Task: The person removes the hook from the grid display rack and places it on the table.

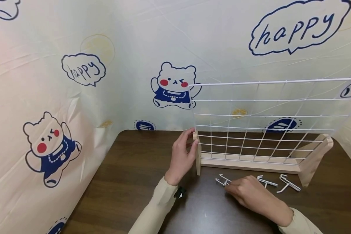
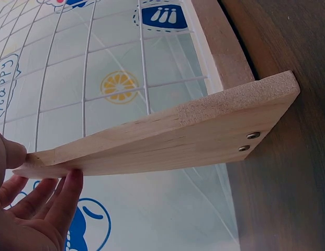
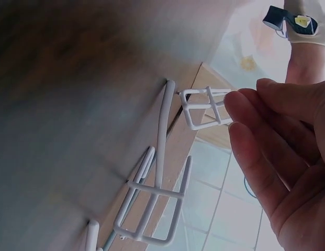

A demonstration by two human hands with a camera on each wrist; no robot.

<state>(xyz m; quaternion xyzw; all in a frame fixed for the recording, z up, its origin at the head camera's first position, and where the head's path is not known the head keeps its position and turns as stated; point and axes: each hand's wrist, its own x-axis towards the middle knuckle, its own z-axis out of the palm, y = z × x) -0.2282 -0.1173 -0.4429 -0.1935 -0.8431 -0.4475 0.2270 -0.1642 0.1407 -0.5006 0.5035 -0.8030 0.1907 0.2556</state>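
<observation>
My left hand (image 1: 182,156) grips the upper end of the pale wooden side panel (image 2: 167,141) of a rack, thumb on one edge and fingers on the other. The rack carries a white wire grid (image 1: 257,83), tilted back, on a wooden base bar. Low over the table in front of it, my right hand (image 1: 251,193) pinches a white wire hook (image 3: 212,103) at one end between thumb and fingertips. Two more white hooks, the middle hook (image 1: 267,182) and the right-hand hook (image 1: 289,185), lie on the table beside the right hand.
The brown wooden table (image 1: 120,182) carries all of this. Behind and left of it hangs a pale curtain (image 1: 125,48) printed with bears and the word happy. The rack's other wooden side panel (image 1: 314,162) stands at the right, near the hooks.
</observation>
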